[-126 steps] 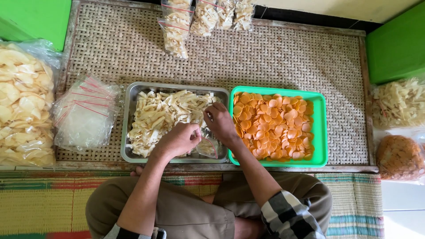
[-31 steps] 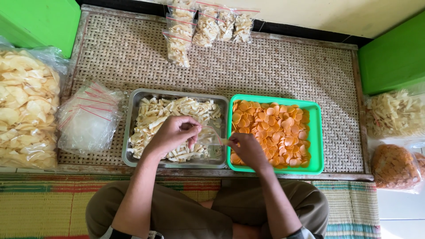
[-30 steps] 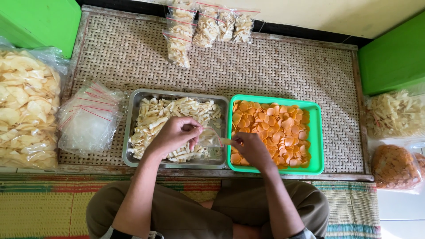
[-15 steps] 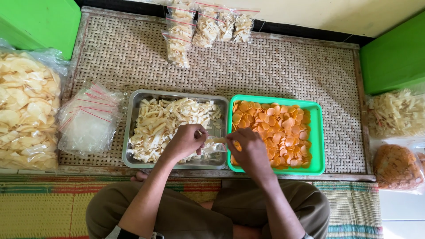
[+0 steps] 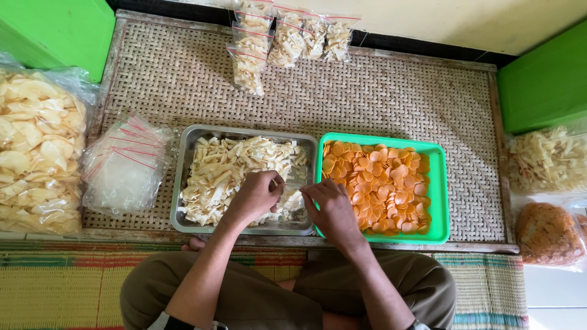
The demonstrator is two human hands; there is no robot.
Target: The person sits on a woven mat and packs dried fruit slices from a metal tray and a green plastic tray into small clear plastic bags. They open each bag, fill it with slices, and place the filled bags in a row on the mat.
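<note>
I sit cross-legged at a low woven table (image 5: 379,104). A metal tray (image 5: 183,177) in front of me holds pale cracker strips (image 5: 226,171). Beside it on the right stands a green tray (image 5: 441,183) of round orange chips (image 5: 391,183). My left hand (image 5: 260,195) hovers over the metal tray's near right part, fingers closed on a small clear bag (image 5: 292,205) partly filled with pale strips. My right hand (image 5: 333,211) pinches the same bag from the right, at the seam between both trays.
A pile of empty clear bags (image 5: 125,168) lies left of the metal tray, next to a big sack of pale crackers (image 5: 33,159). Several filled packets (image 5: 287,40) lie at the table's back. Green boxes (image 5: 55,30) (image 5: 544,85) flank it; snack bags (image 5: 544,159) (image 5: 547,235) sit right.
Both hands have dropped toward the near edge of the trays with the small bag. My right hand has closed in on the left one at the bag.
</note>
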